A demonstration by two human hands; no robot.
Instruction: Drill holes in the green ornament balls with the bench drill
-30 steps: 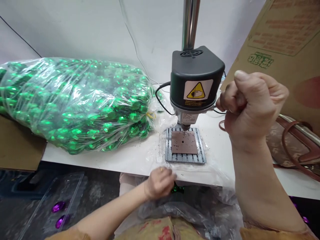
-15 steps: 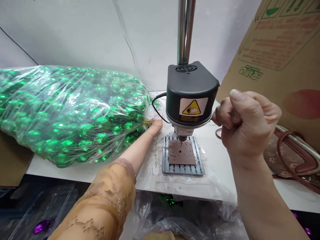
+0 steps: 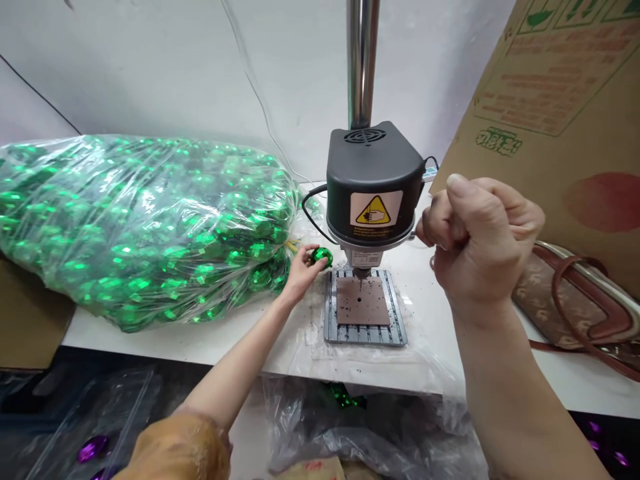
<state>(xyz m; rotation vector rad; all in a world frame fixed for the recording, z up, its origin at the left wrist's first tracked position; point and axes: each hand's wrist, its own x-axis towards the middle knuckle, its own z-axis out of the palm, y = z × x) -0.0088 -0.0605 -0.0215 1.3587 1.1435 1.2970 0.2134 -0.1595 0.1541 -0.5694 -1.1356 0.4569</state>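
My left hand (image 3: pixel 301 273) pinches a shiny green faceted ball (image 3: pixel 323 258) between thumb and fingers, just left of the small drill press (image 3: pixel 375 187). Closed in a fist, my right hand (image 3: pixel 483 233) is at the right side of the drill's black head, thumb on top; whatever it grips is hidden inside the fingers. Below the head, the chuck and bit (image 3: pixel 361 275) point down at a brown square board (image 3: pixel 364 313) with a dark hole. The board lies on the slotted grey base plate (image 3: pixel 370 335), with dark crumbs scattered over both.
A large clear bag (image 3: pixel 150 227) full of green faceted balls lies on the white table (image 3: pixel 200 345) at left. A cardboard box (image 3: pixel 555 133) and a brown handbag (image 3: pixel 555 300) stand at right. Crumpled clear plastic (image 3: pixel 310 427) hangs below the front edge, with purple balls (image 3: pixel 93 449) lower left.
My left hand has come back from behind the bag's tied end and now shows a green ball in its fingers. My right hand stays closed beside the drill head.
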